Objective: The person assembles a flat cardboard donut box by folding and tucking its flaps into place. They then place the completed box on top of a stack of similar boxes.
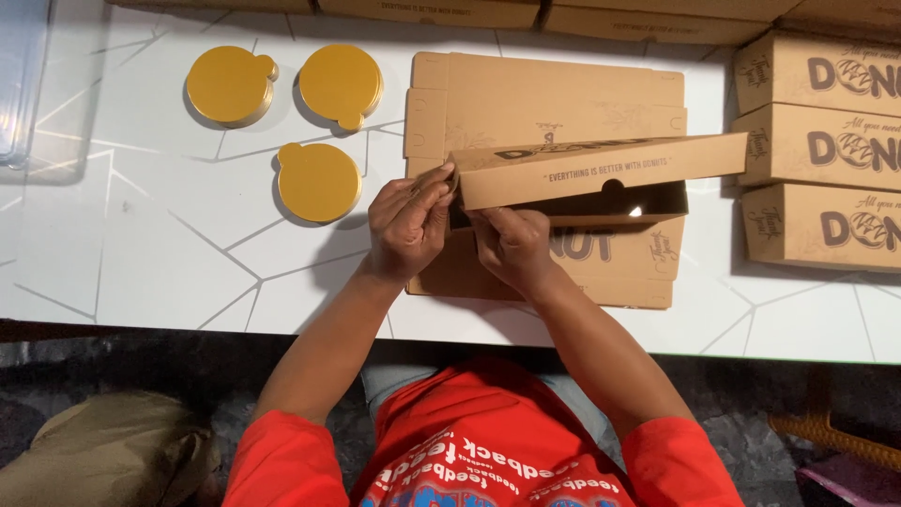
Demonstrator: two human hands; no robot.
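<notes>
1. Upper left of the frame, I see three gold round boards [319, 181] well apart from my hands, with bare white table [141, 263] around them.
2. At centre, my left hand [405, 225] pinches shut on the end flap of the half-folded brown box [601, 169].
3. My right hand [511, 246] grips the box's lower front edge, above a flat box blank [544, 99].
4. At the right edge, stacked finished boxes [821, 150] crowd the box end.
</notes>
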